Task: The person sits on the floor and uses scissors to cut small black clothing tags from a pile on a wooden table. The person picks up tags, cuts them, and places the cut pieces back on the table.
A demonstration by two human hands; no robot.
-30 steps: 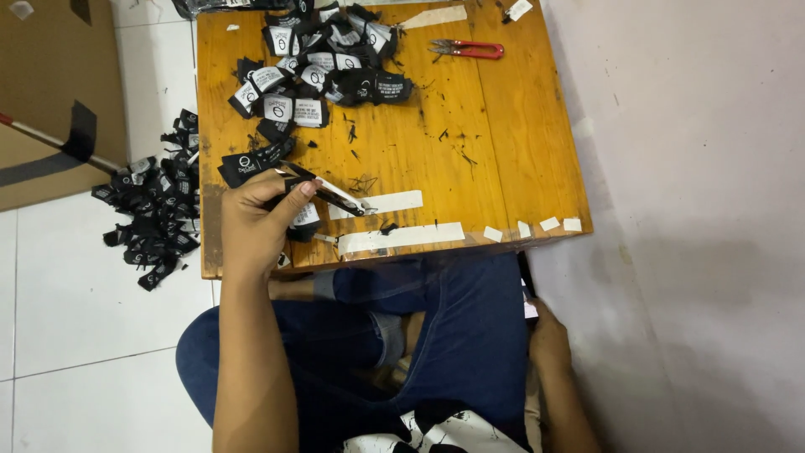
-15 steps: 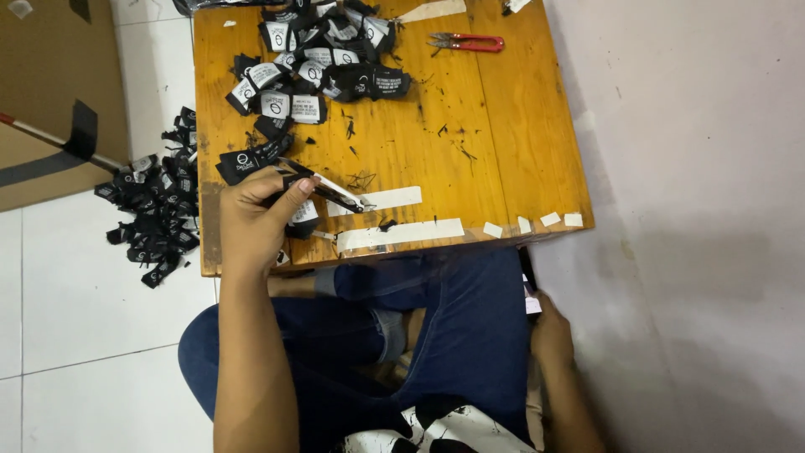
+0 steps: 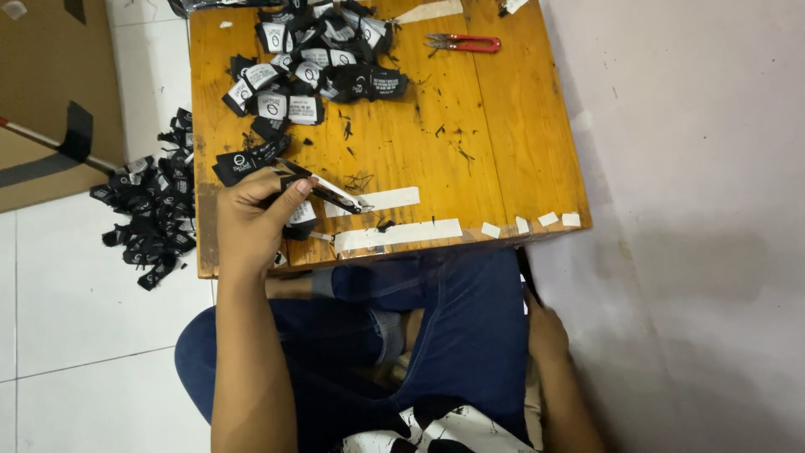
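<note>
Head view shows the fingers of the left hand (image 3: 251, 220) curled closed around a pair of small thread snips (image 3: 329, 192), with the thumb pressed on top and the metal tip pointing to the right over the low wooden table (image 3: 503, 151). Compared with the earlier frames, this hand stays at the same place near the front left edge of the table and the grip looks the same; the snips are tilted almost as before. Under the hand lies a black fabric label (image 3: 299, 220), partly covered by the fingers, so I cannot tell if the hand also holds it.

The right hand (image 3: 545, 331) is down beside the right thigh, near the wall, with its fingers turned away; I cannot tell whether they are open or closed, and it has hardly moved since a second ago.

No container is in view: the labels lie loose. Just beside the snips are strips of white tape (image 3: 398, 235) stuck along the front edge, with small white tape pieces (image 3: 545, 221) to the right. A heap of black labels (image 3: 310, 63) with white print covers the far left part of the table, and red-handled snips (image 3: 465, 42) lie at the far edge. On the white floor tiles at the left is another pile of black labels (image 3: 147, 210), touching the table's side. A cardboard box (image 3: 42, 101) is cut off at the left border.
</note>
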